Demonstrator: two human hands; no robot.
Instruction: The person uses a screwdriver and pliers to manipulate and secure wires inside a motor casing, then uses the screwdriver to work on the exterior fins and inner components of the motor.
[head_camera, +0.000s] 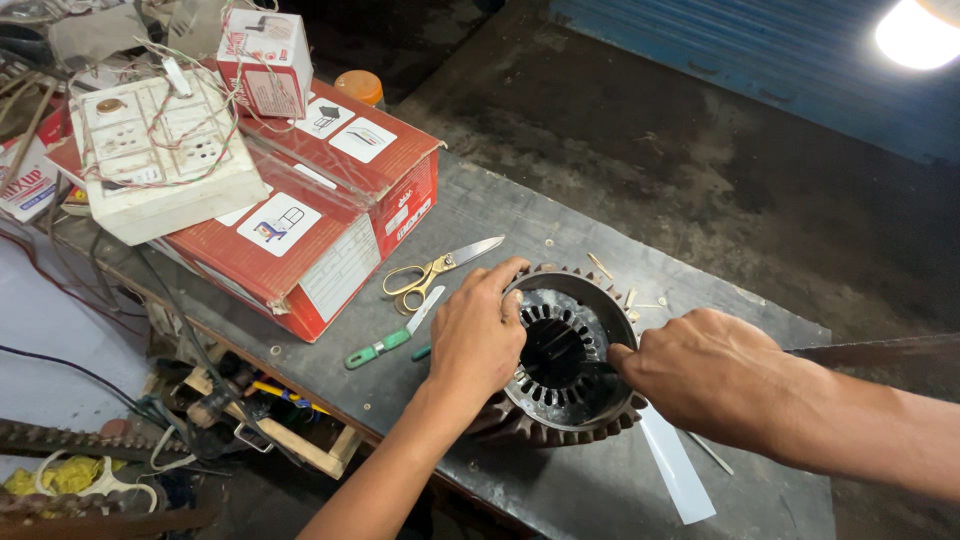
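A round slotted metal motor stator (562, 352) lies on the dark table (600, 490). My left hand (478, 335) grips its left rim, fingers curled over the edge. My right hand (700, 370) is closed at the stator's right side, fingertips pressed into the slots, with a long white strip of insulating sheet (675, 465) running out under the hand toward the table's front edge. What the fingertips pinch is hidden.
Gold-handled scissors (432, 272) and a green-handled tool (385, 345) lie left of the stator. A red cardboard box (330, 220) carries a white switchboard (160, 150) with wires and a small carton (265, 60). Small wooden slivers (600, 265) lie behind. Tools and wires clutter the floor on the left.
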